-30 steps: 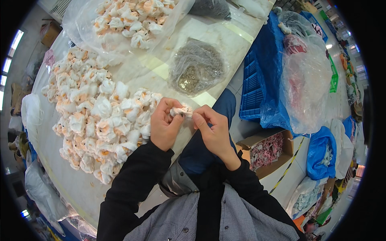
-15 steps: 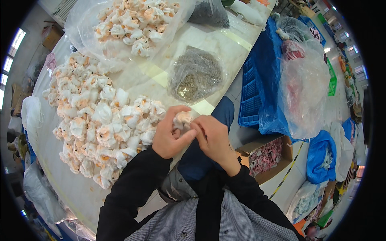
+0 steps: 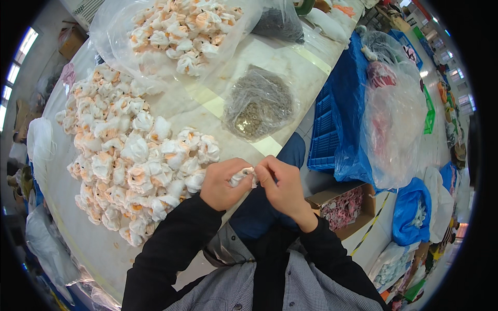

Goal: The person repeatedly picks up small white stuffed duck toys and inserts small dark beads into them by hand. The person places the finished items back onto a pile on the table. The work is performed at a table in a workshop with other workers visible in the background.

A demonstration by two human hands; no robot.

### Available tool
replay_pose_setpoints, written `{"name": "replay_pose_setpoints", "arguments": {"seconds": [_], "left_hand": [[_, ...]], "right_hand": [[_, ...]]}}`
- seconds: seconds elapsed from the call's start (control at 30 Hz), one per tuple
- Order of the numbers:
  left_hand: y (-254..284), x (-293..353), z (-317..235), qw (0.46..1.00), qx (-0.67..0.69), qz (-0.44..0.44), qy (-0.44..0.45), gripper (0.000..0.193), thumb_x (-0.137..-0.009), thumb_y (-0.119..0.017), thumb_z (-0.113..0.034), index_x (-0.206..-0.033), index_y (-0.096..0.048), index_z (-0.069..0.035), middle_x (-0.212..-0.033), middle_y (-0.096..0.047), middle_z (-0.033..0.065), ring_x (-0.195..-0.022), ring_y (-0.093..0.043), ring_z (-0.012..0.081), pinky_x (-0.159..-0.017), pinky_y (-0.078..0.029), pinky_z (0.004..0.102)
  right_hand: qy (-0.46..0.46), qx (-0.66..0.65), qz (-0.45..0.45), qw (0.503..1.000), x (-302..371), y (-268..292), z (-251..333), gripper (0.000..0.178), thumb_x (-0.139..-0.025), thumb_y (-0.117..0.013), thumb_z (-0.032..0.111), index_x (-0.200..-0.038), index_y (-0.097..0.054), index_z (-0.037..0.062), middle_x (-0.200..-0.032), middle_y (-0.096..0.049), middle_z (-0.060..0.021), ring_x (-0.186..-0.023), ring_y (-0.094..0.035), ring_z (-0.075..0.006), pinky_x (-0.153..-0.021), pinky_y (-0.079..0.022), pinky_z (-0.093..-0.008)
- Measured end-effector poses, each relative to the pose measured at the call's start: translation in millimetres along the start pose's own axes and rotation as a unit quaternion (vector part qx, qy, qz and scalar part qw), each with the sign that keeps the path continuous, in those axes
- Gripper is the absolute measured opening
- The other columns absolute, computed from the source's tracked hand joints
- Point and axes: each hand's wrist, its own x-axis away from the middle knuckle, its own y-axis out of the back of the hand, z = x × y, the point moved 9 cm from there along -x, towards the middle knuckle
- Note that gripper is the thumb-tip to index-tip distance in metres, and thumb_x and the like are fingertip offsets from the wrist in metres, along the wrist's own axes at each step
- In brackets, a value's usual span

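My left hand (image 3: 224, 184) is closed round a small white and peach plush piece (image 3: 241, 178), part of which shows between thumb and fingers. A small dark spot is visible on the piece. On its right side my right hand (image 3: 282, 189) pinches the edge of the same piece with thumb and forefinger. Both hands are just off the table's near right edge, above my lap. Beside my left hand a large heap of similar plush pieces (image 3: 132, 160) spreads over the table (image 3: 207, 109). Beyond the hands lies a clear bag of small greyish parts (image 3: 259, 103).
An open clear bag (image 3: 181, 31) of plush pieces stands at the far left, next to a bag of dark material (image 3: 280, 23). On the right are a blue crate (image 3: 322, 124), a large clear bag (image 3: 391, 119), a carton of pink pieces (image 3: 345, 207) and a blue sack (image 3: 412, 212).
Both hands have moved slightly down with the plush piece, and the left fingers now cover more of it. The piece has been turned, showing a dark spot.
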Motion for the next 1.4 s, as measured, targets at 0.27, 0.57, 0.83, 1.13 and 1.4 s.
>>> {"name": "replay_pose_setpoints", "arguments": {"seconds": [0.27, 0.57, 0.83, 1.13, 1.4], "left_hand": [[13, 2, 2, 0.996, -0.022, -0.086, -0.008, 0.011, -0.082, -0.072, -0.003, -0.093, -0.071, 0.001, -0.083, -0.071, 0.0133, -0.073, -0.071, 0.0285, -0.068, -0.054, 0.0334], [17, 3, 19, 0.99, 0.052, -0.112, 0.072, 0.011, -0.089, -0.071, -0.008, -0.096, -0.07, 0.001, -0.08, -0.07, 0.0085, -0.071, -0.066, 0.0131, -0.068, -0.052, 0.0285], [11, 5, 26, 0.985, 0.095, -0.102, 0.1, 0.014, -0.092, -0.072, -0.011, -0.1, -0.07, 0.0, -0.081, -0.071, 0.0047, -0.074, -0.065, 0.0089, -0.068, -0.052, 0.0273], [13, 4, 23, 0.986, 0.081, -0.104, 0.098, 0.015, -0.097, -0.071, -0.013, -0.103, -0.07, 0.0, -0.083, -0.071, 0.0066, -0.075, -0.067, 0.0114, -0.07, -0.052, 0.0282], [13, 5, 23, 0.987, 0.073, -0.113, 0.09, 0.016, -0.1, -0.069, -0.014, -0.104, -0.069, 0.001, -0.081, -0.071, 0.0097, -0.075, -0.068, 0.0136, -0.071, -0.053, 0.0299]], "right_hand": [[0.172, 0.194, -0.104, 0.96, -28, 18, 33, 0.009, -0.092, -0.074, 0.014, -0.091, -0.071, 0.0064, -0.081, -0.067, -0.0094, -0.073, -0.066, -0.0291, -0.064, -0.051, -0.0401], [0.21, 0.424, -0.032, 0.88, -93, 2, 18, 0.009, -0.087, -0.074, 0.017, -0.092, -0.07, 0.0103, -0.094, -0.065, -0.0072, -0.097, -0.061, -0.0298, -0.085, -0.046, -0.0437], [0.237, 0.327, -0.056, 0.913, -93, 7, 21, 0.009, -0.086, -0.076, 0.009, -0.092, -0.07, 0.007, -0.089, -0.067, -0.0082, -0.089, -0.062, -0.0312, -0.079, -0.05, -0.0424], [0.226, 0.25, -0.062, 0.939, -93, 18, 24, 0.009, -0.087, -0.076, 0.004, -0.095, -0.073, 0.0049, -0.088, -0.068, -0.0089, -0.087, -0.064, -0.03, -0.074, -0.052, -0.0403], [0.245, 0.251, -0.077, 0.933, -90, 18, 26, 0.01, -0.086, -0.076, 0.004, -0.096, -0.074, 0.0056, -0.089, -0.069, -0.0084, -0.087, -0.064, -0.0301, -0.075, -0.052, -0.0403]]}}
